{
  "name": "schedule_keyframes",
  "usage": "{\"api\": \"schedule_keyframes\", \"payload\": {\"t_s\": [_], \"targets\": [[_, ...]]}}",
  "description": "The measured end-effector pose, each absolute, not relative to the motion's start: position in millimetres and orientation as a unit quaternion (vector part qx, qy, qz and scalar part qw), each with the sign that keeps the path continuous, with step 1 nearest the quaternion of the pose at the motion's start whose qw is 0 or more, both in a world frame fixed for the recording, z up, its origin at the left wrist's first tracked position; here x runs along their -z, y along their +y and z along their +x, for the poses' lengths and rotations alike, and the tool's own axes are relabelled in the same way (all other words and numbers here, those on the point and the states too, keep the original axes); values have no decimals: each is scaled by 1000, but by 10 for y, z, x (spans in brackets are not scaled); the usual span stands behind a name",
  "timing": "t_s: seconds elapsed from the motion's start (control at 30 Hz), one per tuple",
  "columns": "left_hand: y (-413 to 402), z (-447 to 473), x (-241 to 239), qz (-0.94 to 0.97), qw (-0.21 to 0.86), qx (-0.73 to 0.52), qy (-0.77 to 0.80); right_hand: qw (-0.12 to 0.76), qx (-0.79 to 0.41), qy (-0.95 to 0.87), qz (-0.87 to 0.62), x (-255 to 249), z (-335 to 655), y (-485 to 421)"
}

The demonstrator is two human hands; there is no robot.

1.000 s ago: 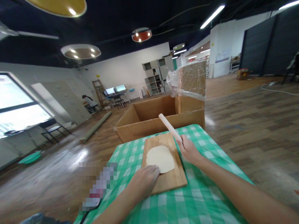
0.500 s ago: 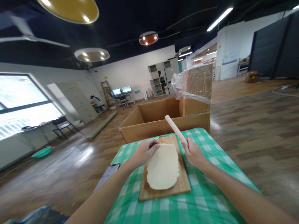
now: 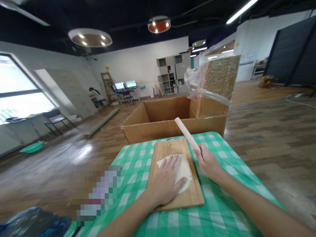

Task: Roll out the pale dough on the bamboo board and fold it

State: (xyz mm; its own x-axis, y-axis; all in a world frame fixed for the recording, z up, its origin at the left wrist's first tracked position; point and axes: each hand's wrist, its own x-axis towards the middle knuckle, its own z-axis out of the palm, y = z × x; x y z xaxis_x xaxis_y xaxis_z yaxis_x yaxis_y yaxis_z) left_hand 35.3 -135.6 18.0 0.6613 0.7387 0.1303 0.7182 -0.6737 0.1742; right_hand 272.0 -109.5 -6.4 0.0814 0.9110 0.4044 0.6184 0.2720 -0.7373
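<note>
A wooden cutting board (image 3: 170, 148) lies on a table with a green and white checked cloth (image 3: 217, 210). A pale sheet of dough (image 3: 185, 169) rests on the board, folded over. My left hand (image 3: 166, 181) lies flat on the dough with its fingers spread. At the board's right edge my right hand (image 3: 209, 162) is closed round the near end of a white rolling pin (image 3: 185, 131). The pin points up and away toward the box.
A large open cardboard box (image 3: 158, 126) stands just beyond the table's far edge, with a plastic-wrapped carton (image 3: 217, 77) at its right. A pixelated object (image 3: 98, 191) lies at the table's left side. Far off at the left, a person sits at a desk.
My left hand has brought the dough's far edge toward me, folding the sheet, and now presses flat on it. The right hand still holds the rolling pin in the same place.
</note>
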Motion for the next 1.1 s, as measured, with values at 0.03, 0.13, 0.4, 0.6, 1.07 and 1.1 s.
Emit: {"api": "schedule_keyframes", "payload": {"t_s": [0.03,0.13,0.4,0.6,1.07,1.1], "targets": [[-1348,351,-180,908,55,-97,404,449,-160,-657,-584,66,2720,-1095],[-1308,313,-180,901,63,-99,417,446,-149,-653,-594,69,2727,-1094],[-1237,178,-141,911,80,-101,392,445,-155,-647,-600,60,2712,-1123],[-1182,169,-158,919,88,-107,369,442,-163,-652,-594,47,2678,-1155],[-851,-401,-156,870,123,-122,461,435,-157,-678,-571,78,2674,-1178],[-831,-415,-155,866,129,-148,461,435,-156,-678,-572,83,2679,-1172]]}}
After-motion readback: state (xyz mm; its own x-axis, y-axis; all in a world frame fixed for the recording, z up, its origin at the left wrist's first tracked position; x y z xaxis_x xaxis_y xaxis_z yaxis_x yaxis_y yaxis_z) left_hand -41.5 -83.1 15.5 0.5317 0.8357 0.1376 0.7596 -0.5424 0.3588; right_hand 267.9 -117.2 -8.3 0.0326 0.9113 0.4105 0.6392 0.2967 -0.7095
